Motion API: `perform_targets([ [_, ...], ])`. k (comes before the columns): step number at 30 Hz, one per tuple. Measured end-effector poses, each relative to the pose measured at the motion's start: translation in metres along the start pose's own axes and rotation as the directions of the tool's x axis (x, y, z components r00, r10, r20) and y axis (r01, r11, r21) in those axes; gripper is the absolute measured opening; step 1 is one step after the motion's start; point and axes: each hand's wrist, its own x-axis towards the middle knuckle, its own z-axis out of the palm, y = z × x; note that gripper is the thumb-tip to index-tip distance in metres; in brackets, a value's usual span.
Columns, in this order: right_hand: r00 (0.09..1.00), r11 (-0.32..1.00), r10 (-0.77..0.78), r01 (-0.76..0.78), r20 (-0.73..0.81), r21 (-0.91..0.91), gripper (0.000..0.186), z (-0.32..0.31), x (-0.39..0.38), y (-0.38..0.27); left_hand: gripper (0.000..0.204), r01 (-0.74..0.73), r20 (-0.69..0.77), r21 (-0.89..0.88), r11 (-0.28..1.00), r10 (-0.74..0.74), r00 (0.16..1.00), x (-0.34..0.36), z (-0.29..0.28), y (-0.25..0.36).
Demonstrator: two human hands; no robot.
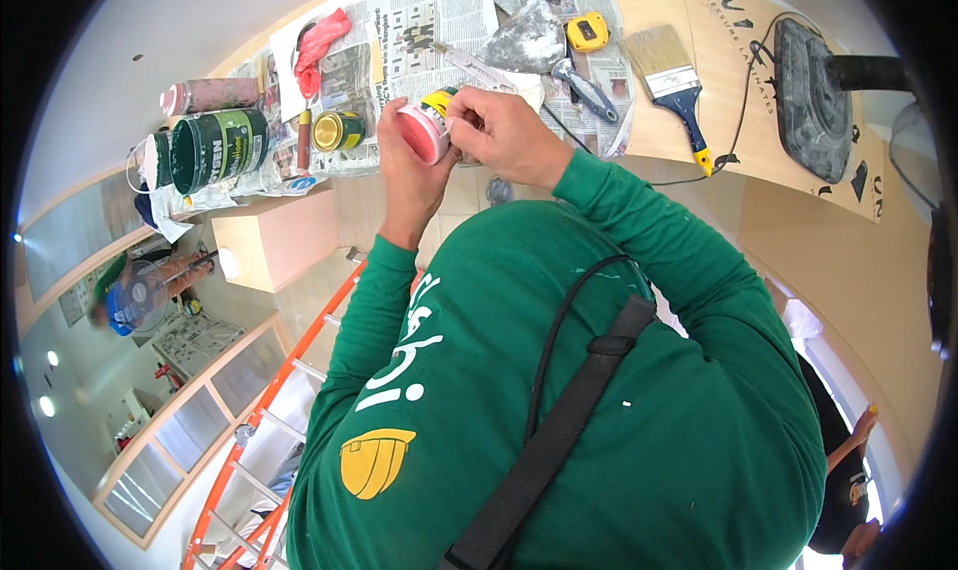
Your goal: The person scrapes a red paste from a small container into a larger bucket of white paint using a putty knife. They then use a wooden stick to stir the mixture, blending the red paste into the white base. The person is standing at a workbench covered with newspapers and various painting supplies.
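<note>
My left hand (407,171) is wrapped round a round, hollow roll (420,137) with a red inside and a pale rim. It looks like a roll of tape, held tilted above the near edge of the table. My right hand (511,136) has its fingers pinched together at the roll's right side; what lies between the fingertips is hidden. Just behind the hands shows a yellow and green thing (439,99), partly covered. Beyond them, on newspaper (424,21), lie a utility knife (475,69) and a dusty wide scraper (527,36).
Rightward are a yellow tape measure (588,32), a wide paintbrush (667,76) and a black flat-based tool (810,101). A small tin (337,130) and green paint can (220,149) stand left. An orange ladder (267,395) is behind; people (843,460) appear at both sides.
</note>
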Motion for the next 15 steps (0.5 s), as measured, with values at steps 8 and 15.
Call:
perform_targets([
  [8,0.973,0.958,-0.213,0.226,0.089,-0.179,0.021,-0.007,0.006,-0.008,0.091,0.113,0.047,-0.027,0.993,-0.112,0.993,0.006,-0.008,0.007],
  [15,0.928,0.889,-0.373,0.353,-0.015,-0.293,0.014,-0.004,0.018,-0.005,0.086,0.064,0.036,0.094,0.994,-0.067,0.997,0.016,-0.014,0.011],
])
